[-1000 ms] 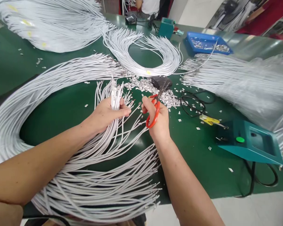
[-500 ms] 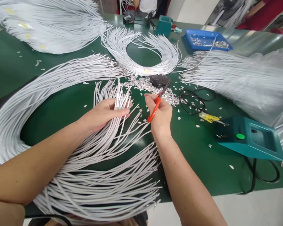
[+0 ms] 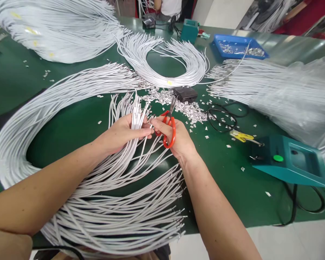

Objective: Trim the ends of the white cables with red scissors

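Note:
My left hand (image 3: 121, 131) is closed round a bundle of white wires (image 3: 137, 115), whose ends stick up above the fingers. Hooked in my right hand (image 3: 180, 139) is a pair of red-handled scissors (image 3: 173, 130), the dark blades pointing up and away. The thumb and fingertips of that hand meet at a wire end beside my left fingertips; whether they grip it is hard to see. More white wires (image 3: 119, 220) fan out across the table below both hands, their tips to the right.
Small silvery scraps (image 3: 191, 112) lie in a heap round a black block (image 3: 185, 94). At right stand a teal device (image 3: 289, 159) with a yellow clip (image 3: 242, 136) and black cable. Coiled wire bundles (image 3: 165, 77) and a blue tray (image 3: 219, 48) lie farther back. Other people are beyond the table.
My right hand has moved left to my left hand's fingertips, and the scissors have turned more upright. My left hand still holds the wire bundle.

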`<state>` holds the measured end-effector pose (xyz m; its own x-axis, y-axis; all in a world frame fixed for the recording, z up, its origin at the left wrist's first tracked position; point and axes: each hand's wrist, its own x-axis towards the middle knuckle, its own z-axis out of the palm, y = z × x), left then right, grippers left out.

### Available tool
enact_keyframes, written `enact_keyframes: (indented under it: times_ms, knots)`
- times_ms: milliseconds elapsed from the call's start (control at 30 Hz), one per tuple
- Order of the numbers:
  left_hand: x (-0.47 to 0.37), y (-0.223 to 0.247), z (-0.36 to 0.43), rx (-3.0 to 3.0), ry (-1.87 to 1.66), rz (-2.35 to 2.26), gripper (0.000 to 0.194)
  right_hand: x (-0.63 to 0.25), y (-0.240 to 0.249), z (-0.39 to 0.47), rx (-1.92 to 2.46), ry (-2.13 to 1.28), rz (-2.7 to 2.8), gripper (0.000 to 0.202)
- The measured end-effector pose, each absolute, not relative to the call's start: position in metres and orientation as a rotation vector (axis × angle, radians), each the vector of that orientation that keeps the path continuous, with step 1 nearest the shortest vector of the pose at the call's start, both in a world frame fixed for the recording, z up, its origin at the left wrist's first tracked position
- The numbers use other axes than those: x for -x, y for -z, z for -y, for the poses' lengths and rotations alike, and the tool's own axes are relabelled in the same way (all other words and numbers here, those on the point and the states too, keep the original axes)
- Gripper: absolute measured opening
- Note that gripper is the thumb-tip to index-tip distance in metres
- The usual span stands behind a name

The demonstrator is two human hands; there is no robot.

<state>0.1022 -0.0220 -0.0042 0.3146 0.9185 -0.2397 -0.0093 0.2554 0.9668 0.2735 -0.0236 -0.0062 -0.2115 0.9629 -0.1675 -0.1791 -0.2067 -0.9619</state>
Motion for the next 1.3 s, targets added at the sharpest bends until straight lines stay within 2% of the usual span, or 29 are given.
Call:
enact_keyframes:
  times_ms: [200,333,400,500,700,933,1067,1233,1300]
  knots:
    - [-0.103,0.004,0.023,-1.063,-0.920,-1.034,0.029,-0.272,0.004,0.025,1.231,-1.360,1.040,0.013]
    - [-0.102,0.003,0.023,-1.084,-0.891,-1.049,0.054,-0.270,0.005,0.026,1.218,-1.364,1.013,0.012]
    - [-0.101,0.004,0.023,-1.094,-0.872,-1.053,0.059,-0.269,0.006,0.026,1.207,-1.384,1.023,0.012]
    - [-0.100,0.005,0.024,-1.119,-0.844,-1.051,0.059,-0.268,0.007,0.026,1.213,-1.379,1.035,0.013]
    - [-0.099,0.006,0.022,-1.179,-0.775,-1.019,0.045,-0.269,0.007,0.026,1.263,-1.352,1.053,0.013]
    - [-0.100,0.005,0.023,-1.154,-0.805,-1.069,0.048,-0.267,0.003,0.030,1.329,-1.220,1.203,0.008]
    - [-0.100,0.005,0.022,-1.115,-0.864,-1.089,0.053,-0.272,0.004,0.028,1.358,-1.141,1.319,0.016]
    - [-0.098,0.003,0.019,-1.083,-0.905,-1.135,0.055,-0.285,0.014,0.021,1.574,-0.733,1.775,0.012]
    - [-0.098,0.000,0.019,-1.079,-0.902,-1.150,0.053,-0.287,0.019,0.019,1.628,-0.542,1.971,0.017]
